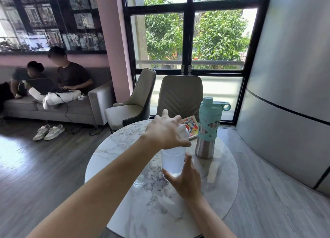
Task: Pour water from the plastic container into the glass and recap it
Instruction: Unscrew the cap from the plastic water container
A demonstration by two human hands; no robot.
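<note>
A translucent plastic container [172, 160] stands upright on the round marble table [114, 148], with a little water showing near its bottom. My left hand [165, 130] reaches over its top, fingers curled around the white cap [182, 130] on the container's mouth. My right hand [186, 179] wraps the container's lower part from the near right side, thumb up along its wall. A clear glass [141, 180] sits on the table just left of the container, partly hidden behind my left forearm.
A steel bottle with a teal lid and sleeve [208, 130] stands to the right of the container. A colourful book [191, 126] lies behind it. Two beige chairs [180, 96] face the table's far side. Two people sit on a sofa [94, 105] at the left.
</note>
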